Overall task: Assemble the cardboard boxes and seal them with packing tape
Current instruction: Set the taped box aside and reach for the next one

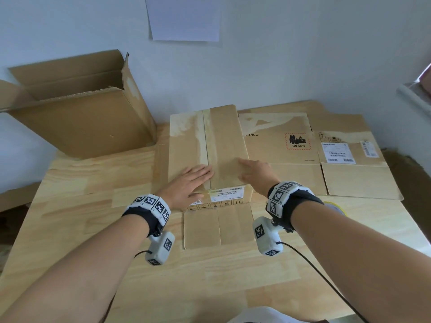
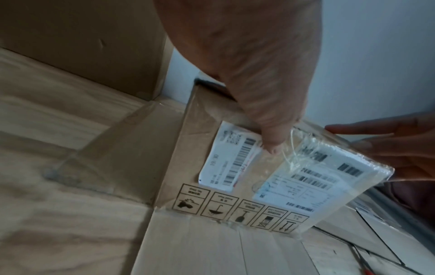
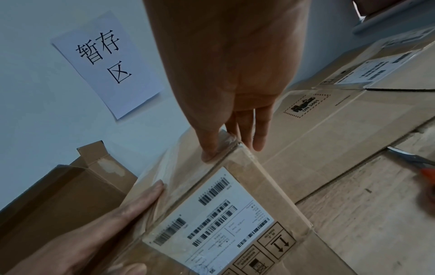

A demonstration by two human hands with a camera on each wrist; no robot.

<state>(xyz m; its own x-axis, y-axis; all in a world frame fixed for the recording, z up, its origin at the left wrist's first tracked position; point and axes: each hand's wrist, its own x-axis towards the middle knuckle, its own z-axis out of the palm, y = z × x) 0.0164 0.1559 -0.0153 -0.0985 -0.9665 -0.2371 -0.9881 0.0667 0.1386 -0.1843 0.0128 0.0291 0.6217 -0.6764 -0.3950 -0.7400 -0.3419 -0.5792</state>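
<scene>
A closed cardboard box (image 1: 224, 141) stands in the middle of the table, with clear tape along its top seam and over the front edge. My left hand (image 1: 196, 179) lies flat on the top near the front edge, and its thumb (image 2: 270, 143) hangs over the labelled front face. At the top right edge is my right hand (image 1: 250, 171): the thumb (image 3: 209, 148) presses on the taped top and the straight fingers (image 3: 257, 135) run down the right side. The front flap (image 1: 218, 226) lies flat on the table.
A large open box (image 1: 77, 110) stands at the back left against the wall. Flattened cardboard (image 1: 331, 155) covers the table to the right. Scissors with red handles (image 3: 421, 165) lie on the wooden table (image 1: 88, 206). A paper sign (image 1: 184, 17) hangs on the wall.
</scene>
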